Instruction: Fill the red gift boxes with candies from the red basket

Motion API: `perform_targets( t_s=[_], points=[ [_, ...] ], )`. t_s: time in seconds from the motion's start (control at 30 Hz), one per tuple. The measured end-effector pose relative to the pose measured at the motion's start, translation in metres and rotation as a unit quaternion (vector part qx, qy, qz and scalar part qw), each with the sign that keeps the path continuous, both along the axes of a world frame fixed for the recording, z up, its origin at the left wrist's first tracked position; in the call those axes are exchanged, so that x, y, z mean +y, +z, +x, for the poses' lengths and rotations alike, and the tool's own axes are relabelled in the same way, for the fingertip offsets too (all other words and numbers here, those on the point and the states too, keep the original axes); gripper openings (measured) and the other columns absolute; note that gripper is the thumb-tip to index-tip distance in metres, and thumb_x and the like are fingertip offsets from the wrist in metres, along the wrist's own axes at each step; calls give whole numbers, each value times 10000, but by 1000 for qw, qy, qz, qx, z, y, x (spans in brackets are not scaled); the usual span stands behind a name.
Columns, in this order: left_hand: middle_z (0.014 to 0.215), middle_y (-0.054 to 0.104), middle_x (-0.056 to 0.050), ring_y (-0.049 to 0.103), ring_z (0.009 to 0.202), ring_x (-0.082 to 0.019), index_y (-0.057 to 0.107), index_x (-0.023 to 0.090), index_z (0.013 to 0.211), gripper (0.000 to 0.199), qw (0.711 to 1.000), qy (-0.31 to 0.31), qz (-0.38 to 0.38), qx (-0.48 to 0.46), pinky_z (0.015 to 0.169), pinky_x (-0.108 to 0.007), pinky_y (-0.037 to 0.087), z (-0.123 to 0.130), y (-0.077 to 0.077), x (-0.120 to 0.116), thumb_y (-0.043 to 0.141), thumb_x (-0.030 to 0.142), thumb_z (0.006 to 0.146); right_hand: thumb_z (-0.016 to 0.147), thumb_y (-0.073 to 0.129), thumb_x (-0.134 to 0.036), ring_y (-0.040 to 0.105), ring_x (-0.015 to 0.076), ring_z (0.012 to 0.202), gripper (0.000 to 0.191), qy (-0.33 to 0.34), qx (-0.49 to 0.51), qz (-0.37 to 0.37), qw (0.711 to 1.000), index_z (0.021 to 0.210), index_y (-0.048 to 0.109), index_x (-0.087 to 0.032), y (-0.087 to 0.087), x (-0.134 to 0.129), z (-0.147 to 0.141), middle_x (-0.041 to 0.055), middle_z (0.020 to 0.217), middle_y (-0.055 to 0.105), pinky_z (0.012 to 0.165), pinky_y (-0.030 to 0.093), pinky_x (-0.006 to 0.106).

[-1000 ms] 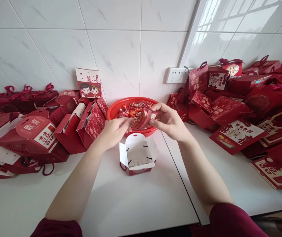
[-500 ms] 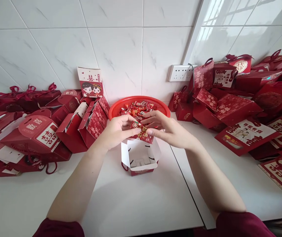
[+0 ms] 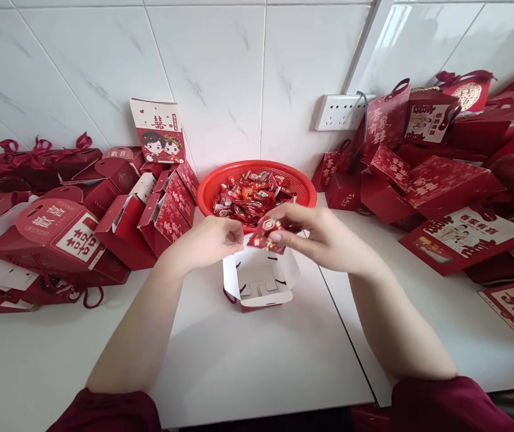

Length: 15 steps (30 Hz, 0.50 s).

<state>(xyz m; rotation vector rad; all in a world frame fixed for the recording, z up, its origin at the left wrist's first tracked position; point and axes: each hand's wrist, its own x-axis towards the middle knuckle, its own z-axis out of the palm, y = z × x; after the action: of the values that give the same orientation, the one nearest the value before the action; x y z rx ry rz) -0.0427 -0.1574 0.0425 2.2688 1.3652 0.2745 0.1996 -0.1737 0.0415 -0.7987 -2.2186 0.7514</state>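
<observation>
An open box with white inside and raised flaps stands on the white table, its visible inside bare. Above its right part, my right hand pinches a red printed packet between thumb and fingers. My left hand hovers over the box's back left corner, thumb and fingertips pressed together; what they hold, if anything, is too small to name. Just behind both hands lies a round red basket filled with small red wrapped sweets.
Red gift boxes crowd the left side, one with a cartoon couple standing against the tiled wall. More red boxes and bags are heaped at the right, near a wall socket.
My left hand has moved off the packet, which is now in my right hand alone and turned at another angle. The view has tilted down, showing more of the basket.
</observation>
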Motion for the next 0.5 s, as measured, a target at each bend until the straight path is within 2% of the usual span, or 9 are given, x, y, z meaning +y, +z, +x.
perform_targets(
  t_s=[0.07, 0.13, 0.2, 0.23, 0.37, 0.43, 0.5],
  points=[
    [925, 718, -15, 666, 867, -189, 677, 195, 898, 149, 1000, -2, -14, -13, 733, -268, 487, 0, -3, 2, 556, 229, 818, 974, 499, -298, 636, 160, 789, 188, 66, -76, -19, 995, 1089, 641, -254, -7, -1, -10, 8, 955, 701, 670, 480, 268],
    [944, 724, -14, 671, 874, -181, 678, 199, 886, 172, 1000, 3, -21, -8, 740, -260, 489, 0, -4, 4, 526, 173, 809, 956, 490, -227, 623, 158, 701, 219, 113, -198, -43, 973, 1065, 677, -260, -16, 0, -19, 5, 881, 709, 588, 441, 263],
    [926, 722, -12, 670, 852, -173, 675, 200, 871, 195, 1000, 6, -24, 0, 721, -254, 484, 0, -4, 5, 504, 138, 799, 944, 467, -185, 595, 161, 613, 263, 110, -289, -52, 950, 1039, 702, -256, -23, 2, -24, 10, 797, 702, 529, 397, 273],
    [907, 719, -11, 666, 832, -169, 672, 198, 863, 200, 1000, 4, -22, 4, 706, -253, 478, 0, -3, 5, 497, 127, 794, 947, 451, -176, 592, 165, 602, 282, 93, -302, -49, 948, 1041, 706, -253, -25, 3, -26, 15, 789, 703, 528, 393, 279],
    [825, 689, -11, 634, 745, -162, 637, 193, 842, 119, 1000, -6, -14, 8, 644, -258, 451, 3, 0, 2, 523, 174, 815, 949, 455, -170, 652, 189, 789, 286, 5, -198, 0, 980, 1088, 693, -247, -20, 7, -18, 32, 993, 731, 673, 464, 300],
    [886, 685, -17, 636, 795, -171, 620, 200, 901, 103, 1000, 1, 0, -20, 666, -264, 465, 4, 1, 1, 566, 257, 833, 949, 460, -175, 656, 181, 817, 267, -29, -155, 20, 987, 1050, 698, -244, -12, 9, -6, 20, 1004, 731, 707, 477, 297],
    [979, 679, -29, 635, 867, -185, 612, 212, 985, 197, 999, 22, 24, -41, 688, -269, 475, 2, 1, 0, 597, 343, 838, 950, 461, -197, 658, 173, 811, 252, -81, -128, 29, 988, 1002, 703, -245, -4, 15, 8, 6, 963, 733, 723, 484, 291]
  ],
)
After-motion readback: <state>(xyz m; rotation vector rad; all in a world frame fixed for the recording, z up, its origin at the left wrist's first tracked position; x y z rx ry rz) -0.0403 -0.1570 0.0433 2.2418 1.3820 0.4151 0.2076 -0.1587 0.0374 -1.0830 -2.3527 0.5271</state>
